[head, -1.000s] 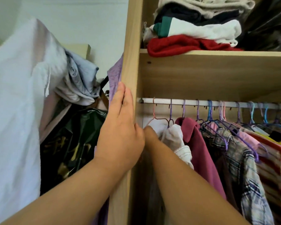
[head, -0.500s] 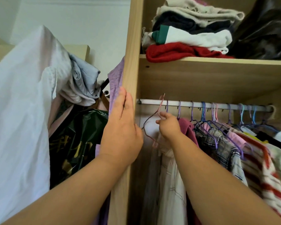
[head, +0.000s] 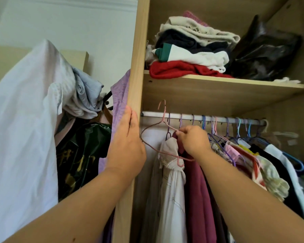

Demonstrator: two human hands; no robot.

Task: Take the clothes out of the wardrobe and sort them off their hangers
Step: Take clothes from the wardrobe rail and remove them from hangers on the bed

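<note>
right hand (head: 194,140): pinching the right shoulder of the pink wire hanger (head: 164,109); the nearer hand
left hand (head: 128,146): flat, fingers straight, on the wardrobe side panel (head: 139,50); holds nothing
hanger: just left of my right hand, hook above the rail (head: 221,119), bottom bar slopes down to the right; looks bare
cream shirt (head: 172,181): on the rail just behind
vs 1 s ago: hook sat on the rail, now lifted off; left hand unmoved

A crumpled black bag (head: 263,55) lies upper right; a gold-printed dark bag (head: 81,151) sits at left.
</note>
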